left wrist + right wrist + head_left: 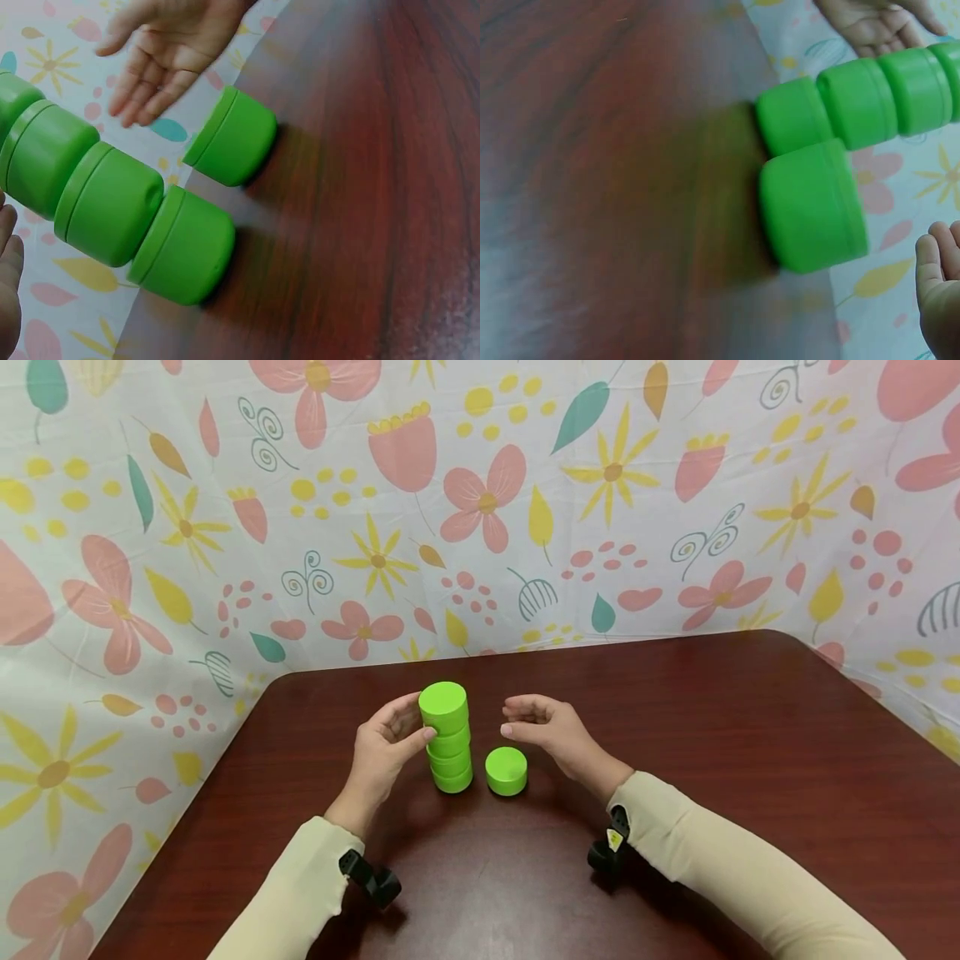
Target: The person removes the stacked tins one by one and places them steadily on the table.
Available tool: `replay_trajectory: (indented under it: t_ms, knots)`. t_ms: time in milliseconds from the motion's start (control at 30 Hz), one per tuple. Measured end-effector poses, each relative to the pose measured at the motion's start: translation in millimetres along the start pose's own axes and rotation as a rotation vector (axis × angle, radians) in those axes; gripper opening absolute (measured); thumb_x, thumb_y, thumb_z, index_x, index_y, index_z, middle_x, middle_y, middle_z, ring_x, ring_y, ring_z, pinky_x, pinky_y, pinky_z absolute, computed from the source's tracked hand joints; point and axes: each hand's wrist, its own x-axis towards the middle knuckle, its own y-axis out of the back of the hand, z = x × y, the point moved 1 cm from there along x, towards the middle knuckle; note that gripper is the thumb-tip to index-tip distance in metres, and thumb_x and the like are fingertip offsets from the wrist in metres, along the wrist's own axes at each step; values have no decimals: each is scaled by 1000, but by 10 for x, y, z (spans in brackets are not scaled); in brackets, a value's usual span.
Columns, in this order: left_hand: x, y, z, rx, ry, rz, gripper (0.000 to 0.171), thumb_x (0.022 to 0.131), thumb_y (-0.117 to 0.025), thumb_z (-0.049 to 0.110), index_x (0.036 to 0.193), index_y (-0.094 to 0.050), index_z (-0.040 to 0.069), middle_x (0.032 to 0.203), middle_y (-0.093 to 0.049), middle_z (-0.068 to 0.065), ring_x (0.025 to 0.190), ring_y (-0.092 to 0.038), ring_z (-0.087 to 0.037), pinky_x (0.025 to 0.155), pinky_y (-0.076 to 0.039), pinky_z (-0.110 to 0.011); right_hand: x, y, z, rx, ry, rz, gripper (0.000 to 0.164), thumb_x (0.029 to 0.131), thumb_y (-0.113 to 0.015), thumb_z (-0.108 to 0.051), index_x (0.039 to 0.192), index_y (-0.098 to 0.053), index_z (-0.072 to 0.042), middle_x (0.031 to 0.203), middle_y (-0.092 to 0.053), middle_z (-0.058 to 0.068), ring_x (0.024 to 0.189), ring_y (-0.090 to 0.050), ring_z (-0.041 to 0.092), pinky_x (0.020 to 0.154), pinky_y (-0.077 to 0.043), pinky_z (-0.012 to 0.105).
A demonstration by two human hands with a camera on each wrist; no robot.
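Several round green lidded containers [448, 739] stand in an upright stack on the table, their lid seams plain in the left wrist view. One more green container [507, 772] sits on the table just right of the stack's foot. My left hand [377, 756] is at the stack's left side, thumb in front of it and palm facing it; the wrist views show its fingers [874, 26] relaxed and seemingly apart from the containers. Above and right of the single container, my right hand [558, 735] hovers with relaxed fingers, holding nothing, palm toward the stack.
The dark red-brown table [675, 718] has a glossy wood-grain top. Behind it and along its sides hangs a white cloth [525, 602] printed with flowers and leaves. Black wrist cameras [371, 878] are strapped over the cream sleeves [712, 860].
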Motion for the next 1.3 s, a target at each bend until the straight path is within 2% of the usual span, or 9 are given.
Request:
replay_trajectory:
  t_ms: [333,500,833,1067,1300]
  knots:
    - [-38,38,-109,46,21,-3,48,79,-67,-7,125,-53,-5,124,-56,-23,111,-57,-11,99,-39,-45,101,-188,-204,-4,66,-50,48,81,-67,-6,125,-52,3,125,-54,21,114,-52,32,91,-47,34]
    - [-58,37,-150,62,43,-13,48,79,-68,-5,125,-53,-4,123,-57,-22,111,-57,-12,99,-40,-44,136,-308,-272,-23,72,-90,51,81,-68,-7,128,-50,2,127,-53,19,115,-51,31,93,-46,36]
    - [-76,40,-189,59,56,-23,47,80,-68,-4,125,-54,-3,121,-58,-23,108,-59,-13,97,-43,-44,165,-442,-342,36,88,-149,48,81,-69,-9,126,-52,-4,121,-57,15,109,-57,24,87,-50,34]
    - [-68,31,-218,49,72,-43,48,80,-68,-3,126,-53,-1,123,-58,-22,109,-58,-15,89,-48,-27,184,-478,-366,25,94,-143,48,81,-70,-9,126,-52,-6,120,-58,12,107,-58,22,85,-50,33]
    - [-53,14,-240,37,64,-58,48,81,-67,-4,126,-53,-2,123,-57,-24,108,-59,-15,87,-49,-26,209,-505,-391,4,87,-122,49,81,-70,-10,127,-53,-7,119,-59,11,107,-58,24,83,-51,33]
